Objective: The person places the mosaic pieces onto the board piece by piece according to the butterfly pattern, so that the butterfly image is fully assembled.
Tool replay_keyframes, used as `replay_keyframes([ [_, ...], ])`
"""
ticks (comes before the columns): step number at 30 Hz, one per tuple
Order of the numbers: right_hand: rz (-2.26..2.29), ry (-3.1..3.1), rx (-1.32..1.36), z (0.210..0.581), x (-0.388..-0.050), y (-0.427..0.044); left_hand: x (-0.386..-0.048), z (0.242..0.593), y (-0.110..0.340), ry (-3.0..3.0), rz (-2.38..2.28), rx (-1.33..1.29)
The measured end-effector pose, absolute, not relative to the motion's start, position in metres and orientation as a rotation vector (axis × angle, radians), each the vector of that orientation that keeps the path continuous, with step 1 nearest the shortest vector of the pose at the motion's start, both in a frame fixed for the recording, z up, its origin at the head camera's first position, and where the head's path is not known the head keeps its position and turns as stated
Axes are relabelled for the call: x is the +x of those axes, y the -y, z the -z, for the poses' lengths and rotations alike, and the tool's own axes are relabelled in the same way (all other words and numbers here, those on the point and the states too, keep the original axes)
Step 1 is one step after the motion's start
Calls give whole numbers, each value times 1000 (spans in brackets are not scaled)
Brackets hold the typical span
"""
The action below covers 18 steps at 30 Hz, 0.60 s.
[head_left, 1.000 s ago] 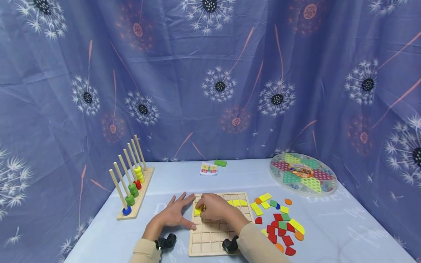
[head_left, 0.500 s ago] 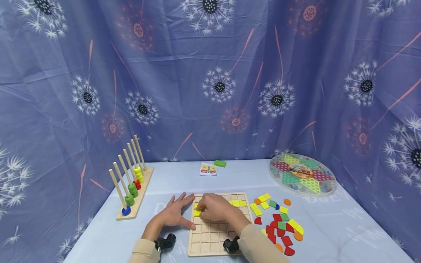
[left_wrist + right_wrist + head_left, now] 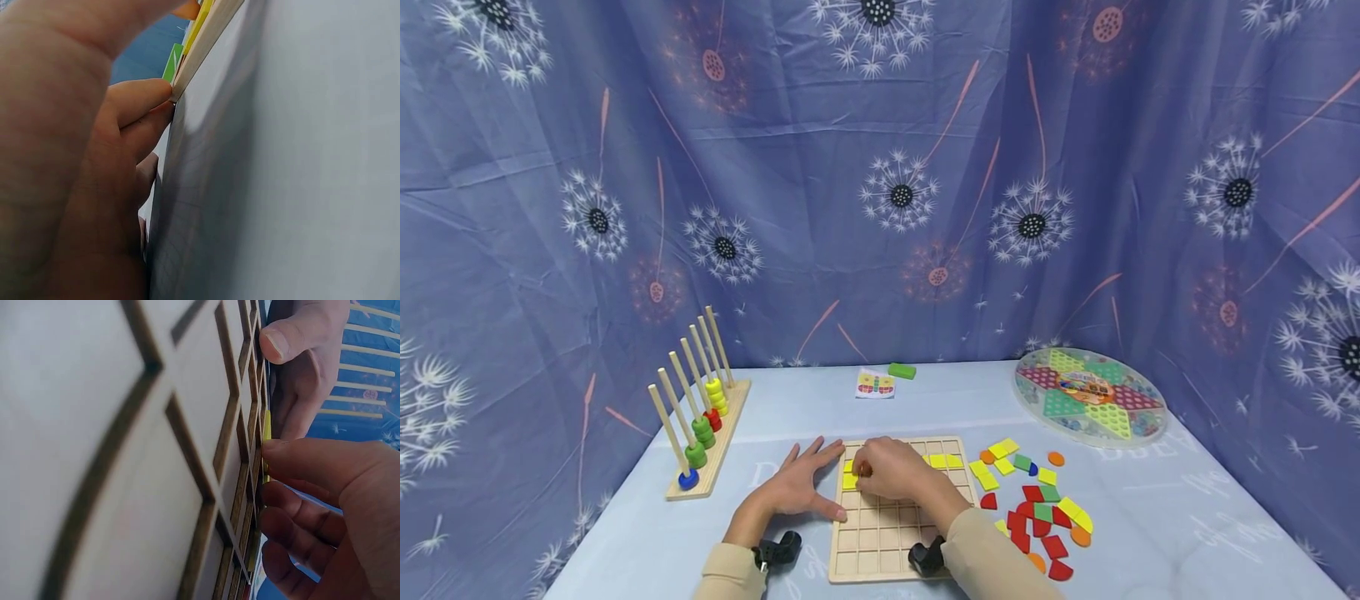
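Downward, the right hand (image 3: 891, 471) curls over a board (image 3: 868, 540), left hand (image 3: 800, 487) splayed.

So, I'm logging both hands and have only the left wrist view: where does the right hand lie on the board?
Observer: The right hand is over the far, left-hand part of the grid board.

Operator: Where are the loose pieces?

Observer: In the head view, the loose pieces lie to the right of the board.

Operator: Anything left of the left hand?

Observer: Yes, a wooden stand with upright pegs and coloured rings.
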State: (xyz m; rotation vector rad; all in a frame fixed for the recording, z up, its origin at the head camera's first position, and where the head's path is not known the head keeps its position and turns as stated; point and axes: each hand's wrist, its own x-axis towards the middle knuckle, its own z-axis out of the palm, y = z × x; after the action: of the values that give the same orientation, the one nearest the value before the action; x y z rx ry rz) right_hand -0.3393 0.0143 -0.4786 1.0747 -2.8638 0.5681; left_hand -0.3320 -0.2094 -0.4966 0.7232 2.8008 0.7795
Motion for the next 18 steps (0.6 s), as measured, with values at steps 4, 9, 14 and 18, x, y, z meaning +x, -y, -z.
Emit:
replay_keyframes([
  [4, -615, 2885, 1054, 477, -340, -19, -332, 497, 208, -2805, -782, 720],
  [9, -746, 2875, 1057, 473, -344, -41, -331, 499, 207, -2804, -783, 727],
  [14, -880, 2856, 1021, 467, -350, -75, -331, 499, 207, -2829, -777, 712],
  [18, -928, 2842, 970, 469, -354, -105, -331, 498, 207, -2835, -766, 703],
])
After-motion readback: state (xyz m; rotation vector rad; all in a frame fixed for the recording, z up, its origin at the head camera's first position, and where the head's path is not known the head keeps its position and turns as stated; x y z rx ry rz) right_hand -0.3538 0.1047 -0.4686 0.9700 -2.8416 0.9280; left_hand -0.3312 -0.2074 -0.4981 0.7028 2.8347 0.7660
